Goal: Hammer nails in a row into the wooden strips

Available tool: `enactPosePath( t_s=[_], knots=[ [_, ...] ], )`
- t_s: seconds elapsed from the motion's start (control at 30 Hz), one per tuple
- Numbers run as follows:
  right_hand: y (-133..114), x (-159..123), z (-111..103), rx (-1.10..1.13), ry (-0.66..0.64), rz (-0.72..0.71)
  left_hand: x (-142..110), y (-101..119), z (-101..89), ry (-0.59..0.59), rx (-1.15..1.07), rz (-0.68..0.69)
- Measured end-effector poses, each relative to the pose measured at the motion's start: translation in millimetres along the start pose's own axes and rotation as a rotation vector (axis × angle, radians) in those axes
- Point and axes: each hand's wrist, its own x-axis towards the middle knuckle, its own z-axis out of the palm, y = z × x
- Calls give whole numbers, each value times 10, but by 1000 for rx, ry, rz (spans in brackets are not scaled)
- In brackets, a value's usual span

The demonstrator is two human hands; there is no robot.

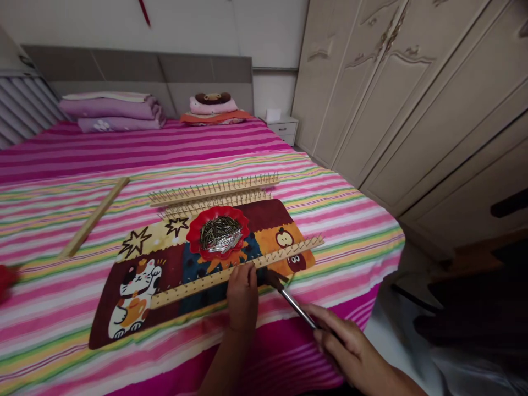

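Observation:
My left hand (242, 300) is closed in a pinch at the near edge of a wooden strip (187, 288); whatever lies between its fingertips is hidden. The strip has rows of small holes or nails along it and slants across a patterned mat (169, 267). My right hand (350, 344) grips a hammer (297, 308) by its handle. The hammer's dark head is beside the left fingertips, close to the strip; whether they touch I cannot tell. Just behind the strip, a red scalloped bowl (193, 235) holds a heap of metal nails (223, 234).
Behind the bowl lie two wooden strips (214, 191) bristling with upright nails. A bare wooden bar (97, 217) rests on the striped bedspread (346, 212) at left. Part of a red object (7, 281) shows at the left edge. Folded bedding (113, 113) sits by the headboard; wardrobes stand right.

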Motion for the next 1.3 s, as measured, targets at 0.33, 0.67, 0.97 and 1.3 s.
enactPosePath(
  t_s=[0.33,0.67,0.97,1.3],
  knots=[
    [689,-187,178,-151,-58,-96,616,54,-592,-131,319,-74],
    [621,-145,177,-128,-62,-80,1352,-76,-447,-717,699,-367],
    [647,-132,175,-135,-68,-61,1385,-200,-626,-665,538,-345],
    [648,-133,192,-122,-38,-63,1258,-243,-829,-414,-280,-671]
  ],
)
